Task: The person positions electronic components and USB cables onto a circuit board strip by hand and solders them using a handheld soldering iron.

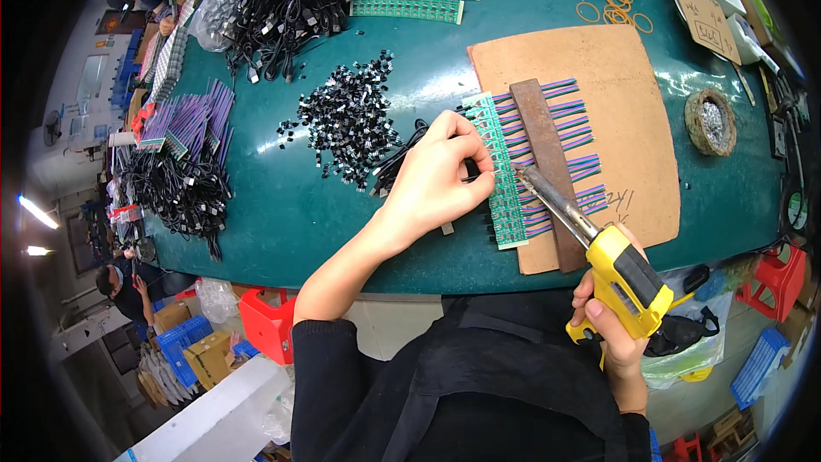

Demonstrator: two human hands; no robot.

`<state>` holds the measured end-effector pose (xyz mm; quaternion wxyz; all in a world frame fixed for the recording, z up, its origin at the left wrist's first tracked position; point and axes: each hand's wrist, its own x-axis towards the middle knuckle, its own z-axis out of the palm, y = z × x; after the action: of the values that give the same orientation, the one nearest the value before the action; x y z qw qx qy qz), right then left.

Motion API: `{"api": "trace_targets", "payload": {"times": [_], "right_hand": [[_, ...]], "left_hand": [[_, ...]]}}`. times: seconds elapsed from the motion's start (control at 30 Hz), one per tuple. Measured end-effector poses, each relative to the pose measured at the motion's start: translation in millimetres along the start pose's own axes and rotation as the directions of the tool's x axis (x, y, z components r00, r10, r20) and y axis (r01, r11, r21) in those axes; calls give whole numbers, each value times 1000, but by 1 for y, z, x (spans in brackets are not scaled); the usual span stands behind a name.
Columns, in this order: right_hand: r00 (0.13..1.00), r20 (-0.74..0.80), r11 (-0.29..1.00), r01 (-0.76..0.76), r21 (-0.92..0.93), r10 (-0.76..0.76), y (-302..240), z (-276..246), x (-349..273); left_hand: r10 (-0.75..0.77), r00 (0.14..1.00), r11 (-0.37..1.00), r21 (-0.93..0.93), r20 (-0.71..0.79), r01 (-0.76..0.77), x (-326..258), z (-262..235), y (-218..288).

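Observation:
My right hand grips a yellow soldering gun. Its metal tip reaches the edge of a green circuit board strip. At that same spot my left hand is closed in a pinch against the board; what its fingers hold is hidden. A black cable runs out beside this hand. Rows of purple, blue and black wires extend rightward from the strip. Across them lies a rusty brown metal bar. Strip, wires and bar rest on a brown cardboard sheet, with the strip along its left edge.
A heap of small black connectors lies left of my left hand. Black cables and more wired boards are at the back; finished-looking bundles sit left. Rubber bands and a round bowl are right. Other people work leftward.

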<state>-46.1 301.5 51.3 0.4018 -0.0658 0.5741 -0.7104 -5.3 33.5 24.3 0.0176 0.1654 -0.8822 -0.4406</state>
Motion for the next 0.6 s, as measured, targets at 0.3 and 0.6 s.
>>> {"api": "trace_targets", "payload": {"times": [0.3,0.6], "right_hand": [[987,-155,999,50,12,-47,-3,7,0],[993,-108,998,56,14,-54,2,7,2]], "left_hand": [[-18,1000,997,72,4,18,-5,2,5],[68,986,986,160,-150,-43,-5,18,1]]}}
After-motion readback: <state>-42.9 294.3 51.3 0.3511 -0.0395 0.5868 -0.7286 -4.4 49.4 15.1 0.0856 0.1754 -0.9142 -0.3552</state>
